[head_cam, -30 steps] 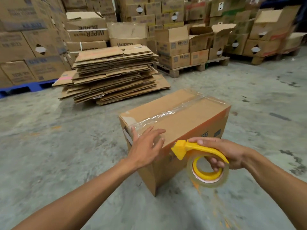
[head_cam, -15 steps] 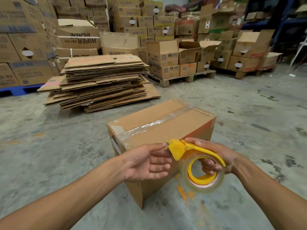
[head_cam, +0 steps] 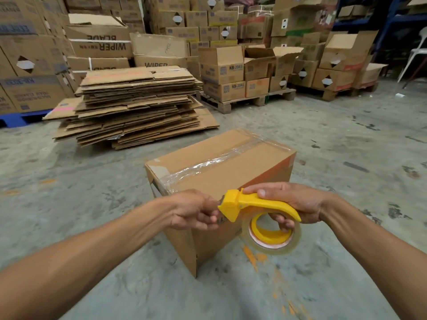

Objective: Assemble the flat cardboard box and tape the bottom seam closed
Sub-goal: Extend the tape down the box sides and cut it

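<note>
An assembled brown cardboard box (head_cam: 242, 174) stands on the concrete floor in front of me. Clear tape (head_cam: 221, 159) runs along the seam on its upper face and down over the near left end. My right hand (head_cam: 291, 202) grips the handle of a yellow tape dispenser (head_cam: 261, 204) with a clear tape roll (head_cam: 272, 236), held above the box's near edge. My left hand (head_cam: 196, 211) is at the dispenser's cutter head with its fingers curled; they seem to pinch the tape end, which is hidden behind the head.
A stack of flattened cardboard boxes (head_cam: 136, 105) lies on the floor behind and to the left. Pallets of filled boxes (head_cam: 233, 75) line the back wall. A white chair (head_cam: 416, 58) stands at the far right. Bare concrete floor (head_cam: 69, 204) surrounds the box.
My left hand came off the taped end of the box and moved right to the dispenser's cutter head. The dispenser stayed in my right hand, a little higher over the box.
</note>
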`<action>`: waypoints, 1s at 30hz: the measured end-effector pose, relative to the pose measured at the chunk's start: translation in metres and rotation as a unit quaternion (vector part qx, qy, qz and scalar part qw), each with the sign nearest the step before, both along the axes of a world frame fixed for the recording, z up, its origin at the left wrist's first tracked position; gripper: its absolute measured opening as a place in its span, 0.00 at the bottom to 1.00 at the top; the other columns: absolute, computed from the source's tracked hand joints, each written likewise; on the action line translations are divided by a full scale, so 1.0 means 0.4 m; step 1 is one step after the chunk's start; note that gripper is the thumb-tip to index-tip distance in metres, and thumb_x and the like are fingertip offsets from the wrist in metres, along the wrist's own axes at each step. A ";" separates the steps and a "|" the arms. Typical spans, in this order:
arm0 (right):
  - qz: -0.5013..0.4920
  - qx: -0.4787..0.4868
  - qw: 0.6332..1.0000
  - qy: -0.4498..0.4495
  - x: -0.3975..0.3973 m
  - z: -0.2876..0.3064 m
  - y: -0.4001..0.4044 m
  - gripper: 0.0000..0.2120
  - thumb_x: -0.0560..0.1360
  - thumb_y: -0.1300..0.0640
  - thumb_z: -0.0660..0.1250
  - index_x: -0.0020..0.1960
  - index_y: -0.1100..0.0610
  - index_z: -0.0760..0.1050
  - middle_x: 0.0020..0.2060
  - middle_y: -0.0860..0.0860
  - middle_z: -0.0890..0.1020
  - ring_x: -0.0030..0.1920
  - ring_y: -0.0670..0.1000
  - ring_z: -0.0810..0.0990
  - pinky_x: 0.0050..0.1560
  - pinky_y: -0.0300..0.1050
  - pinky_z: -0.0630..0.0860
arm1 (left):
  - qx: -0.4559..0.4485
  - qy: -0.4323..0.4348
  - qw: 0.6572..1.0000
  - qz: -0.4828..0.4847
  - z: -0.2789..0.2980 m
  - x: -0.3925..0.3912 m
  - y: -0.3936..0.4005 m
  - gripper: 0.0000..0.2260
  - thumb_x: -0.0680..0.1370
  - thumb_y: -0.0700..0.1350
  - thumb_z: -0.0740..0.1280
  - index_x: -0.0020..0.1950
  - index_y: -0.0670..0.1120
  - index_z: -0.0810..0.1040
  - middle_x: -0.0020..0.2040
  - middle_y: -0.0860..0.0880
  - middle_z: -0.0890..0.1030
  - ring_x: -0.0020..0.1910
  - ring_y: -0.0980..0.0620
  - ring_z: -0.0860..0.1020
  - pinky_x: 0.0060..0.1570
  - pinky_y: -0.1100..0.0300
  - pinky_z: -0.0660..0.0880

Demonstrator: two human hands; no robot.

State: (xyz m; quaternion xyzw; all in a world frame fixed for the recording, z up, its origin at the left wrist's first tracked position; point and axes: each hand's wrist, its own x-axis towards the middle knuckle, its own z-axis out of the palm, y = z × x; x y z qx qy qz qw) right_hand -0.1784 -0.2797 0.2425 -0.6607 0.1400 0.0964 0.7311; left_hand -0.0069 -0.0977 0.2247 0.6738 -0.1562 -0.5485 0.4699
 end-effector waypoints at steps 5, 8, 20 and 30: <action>-0.016 -0.033 0.999 0.027 -0.046 0.029 -0.027 0.22 0.70 0.47 0.73 0.63 0.49 0.79 0.24 0.57 0.77 0.19 0.50 0.74 0.21 0.41 0.75 | 0.056 -0.163 0.985 -0.011 0.033 0.180 0.043 0.07 0.80 0.35 0.63 0.43 0.41 0.76 0.27 0.48 0.77 0.28 0.53 0.76 0.55 0.52 0.76; 0.000 -0.054 0.997 0.050 -0.073 0.030 -0.038 0.30 0.64 0.43 0.79 0.64 0.48 0.79 0.28 0.61 0.77 0.21 0.52 0.75 0.23 0.43 0.76 | 0.089 -0.188 0.978 0.007 0.029 0.293 0.086 0.06 0.80 0.35 0.63 0.44 0.40 0.77 0.28 0.47 0.76 0.27 0.54 0.75 0.59 0.49 0.77; -0.084 -0.128 0.988 -0.035 0.239 0.084 0.166 0.11 0.79 0.56 0.66 0.60 0.52 0.80 0.30 0.62 0.80 0.21 0.54 0.76 0.23 0.42 0.77 | 0.073 -0.409 0.905 0.098 0.029 0.575 -0.005 0.06 0.81 0.42 0.61 0.51 0.44 0.77 0.54 0.46 0.76 0.53 0.47 0.74 0.46 0.53 0.78; -0.120 -0.087 0.989 -0.006 0.430 0.054 0.242 0.09 0.80 0.59 0.66 0.59 0.58 0.78 0.22 0.58 0.77 0.17 0.54 0.73 0.19 0.39 0.72 | 0.079 -0.394 0.908 0.119 -0.087 0.735 -0.008 0.08 0.82 0.44 0.61 0.45 0.47 0.76 0.57 0.42 0.76 0.57 0.42 0.74 0.48 0.49 0.80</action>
